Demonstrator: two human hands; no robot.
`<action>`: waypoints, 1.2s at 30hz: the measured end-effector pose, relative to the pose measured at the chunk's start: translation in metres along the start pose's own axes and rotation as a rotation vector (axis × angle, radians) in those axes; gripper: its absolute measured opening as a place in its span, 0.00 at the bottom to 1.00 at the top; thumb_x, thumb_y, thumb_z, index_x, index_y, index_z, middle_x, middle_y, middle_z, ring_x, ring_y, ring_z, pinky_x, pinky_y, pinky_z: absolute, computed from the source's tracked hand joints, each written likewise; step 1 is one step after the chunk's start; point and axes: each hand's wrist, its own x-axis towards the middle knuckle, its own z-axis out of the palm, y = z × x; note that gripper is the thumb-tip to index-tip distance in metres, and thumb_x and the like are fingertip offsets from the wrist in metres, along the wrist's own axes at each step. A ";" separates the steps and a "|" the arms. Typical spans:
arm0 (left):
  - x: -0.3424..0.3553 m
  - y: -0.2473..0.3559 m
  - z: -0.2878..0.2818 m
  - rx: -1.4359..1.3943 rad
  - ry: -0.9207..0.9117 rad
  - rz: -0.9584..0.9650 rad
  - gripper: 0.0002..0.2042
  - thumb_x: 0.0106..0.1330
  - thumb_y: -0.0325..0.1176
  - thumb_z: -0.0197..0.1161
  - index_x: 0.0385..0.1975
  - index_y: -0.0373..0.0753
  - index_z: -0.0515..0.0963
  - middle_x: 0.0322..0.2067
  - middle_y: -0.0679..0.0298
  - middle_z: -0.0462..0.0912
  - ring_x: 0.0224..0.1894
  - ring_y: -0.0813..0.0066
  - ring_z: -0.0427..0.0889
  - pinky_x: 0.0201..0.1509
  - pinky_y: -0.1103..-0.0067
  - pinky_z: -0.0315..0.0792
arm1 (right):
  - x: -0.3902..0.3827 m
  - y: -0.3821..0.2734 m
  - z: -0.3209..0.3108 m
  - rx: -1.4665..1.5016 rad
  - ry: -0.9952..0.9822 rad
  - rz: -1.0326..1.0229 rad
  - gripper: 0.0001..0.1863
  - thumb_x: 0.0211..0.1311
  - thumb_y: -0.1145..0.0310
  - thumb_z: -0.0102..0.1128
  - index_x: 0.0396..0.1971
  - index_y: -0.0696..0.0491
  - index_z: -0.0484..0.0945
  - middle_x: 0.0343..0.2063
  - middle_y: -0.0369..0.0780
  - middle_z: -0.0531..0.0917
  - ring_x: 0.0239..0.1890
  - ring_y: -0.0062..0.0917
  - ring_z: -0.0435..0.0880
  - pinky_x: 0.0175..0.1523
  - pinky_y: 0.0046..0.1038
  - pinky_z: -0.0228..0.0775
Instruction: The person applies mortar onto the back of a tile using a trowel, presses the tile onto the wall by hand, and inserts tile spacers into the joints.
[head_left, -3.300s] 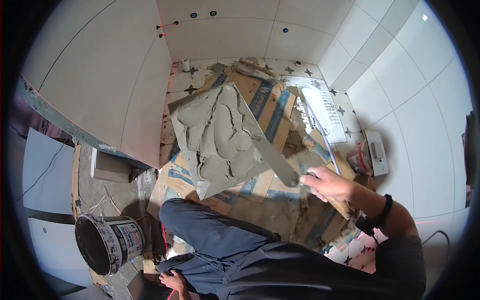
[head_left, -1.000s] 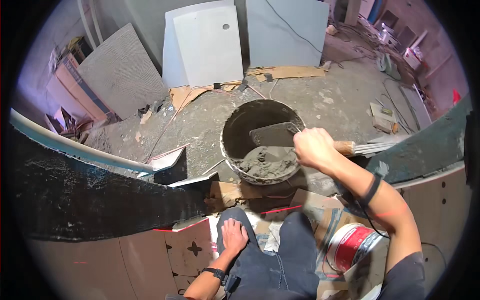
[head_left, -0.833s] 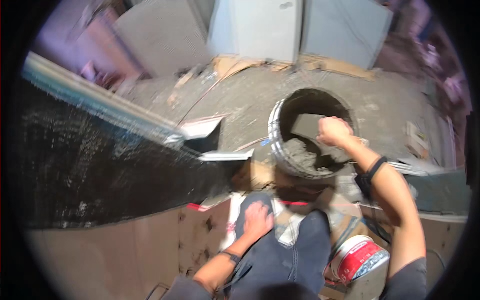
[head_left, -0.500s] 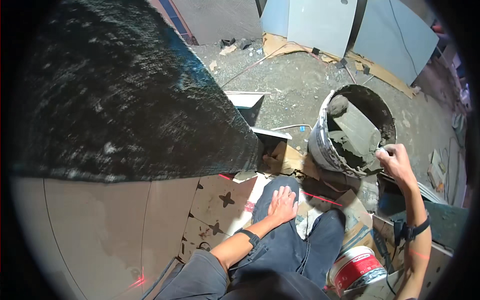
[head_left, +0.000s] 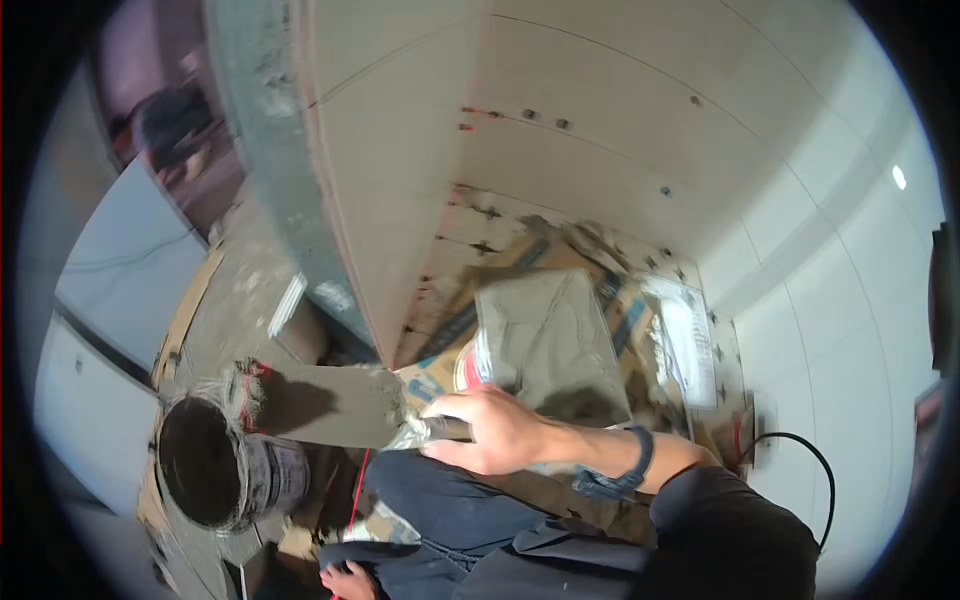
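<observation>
My right hand (head_left: 488,432) grips the handle of a wide, flat trowel (head_left: 340,395), held out leftward above my bent knee. Grey mortar clings to the blade, whose far end is beside the rim of the large bucket (head_left: 205,460). Ahead, a square tile spread with grey mortar (head_left: 545,335) lies over cardboard, beside a partly hidden red-and-white pail (head_left: 470,365). My left hand (head_left: 345,580) rests low on my leg at the bottom edge, fingers loosely bent and apart, with nothing visible in them.
Tiled walls (head_left: 820,300) enclose the right and back. A white squat pan (head_left: 680,340) is set in the patterned floor at right. Left of the wall edge (head_left: 280,180), pale boards (head_left: 120,250) lean beyond the opening; a blurred dark shape is behind them. A black cable (head_left: 825,480) loops at right.
The view has swung from the bucket back to the mortared tile. My right hand has lifted the trowel out of the bucket; my left hand now sits at the lower edge.
</observation>
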 end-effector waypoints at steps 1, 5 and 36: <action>0.003 0.003 0.009 0.098 0.014 0.062 0.33 0.67 0.54 0.64 0.62 0.32 0.74 0.60 0.34 0.72 0.61 0.36 0.72 0.62 0.51 0.71 | -0.036 0.008 -0.034 -0.087 0.077 0.045 0.19 0.55 0.67 0.75 0.43 0.61 0.82 0.34 0.49 0.86 0.37 0.40 0.88 0.44 0.35 0.78; -0.001 0.052 0.023 0.169 -0.102 0.205 0.34 0.66 0.58 0.64 0.61 0.34 0.75 0.61 0.35 0.71 0.63 0.38 0.71 0.62 0.53 0.72 | -0.160 0.019 -0.149 -0.415 0.443 0.219 0.17 0.55 0.66 0.75 0.41 0.59 0.81 0.31 0.45 0.85 0.30 0.38 0.87 0.35 0.34 0.77; 0.005 0.025 0.030 0.408 -0.136 0.223 0.39 0.64 0.66 0.61 0.66 0.40 0.73 0.66 0.37 0.67 0.63 0.39 0.72 0.60 0.53 0.72 | -0.174 0.155 -0.179 0.887 0.663 1.165 0.16 0.78 0.55 0.55 0.36 0.53 0.70 0.22 0.34 0.73 0.20 0.19 0.72 0.24 0.27 0.66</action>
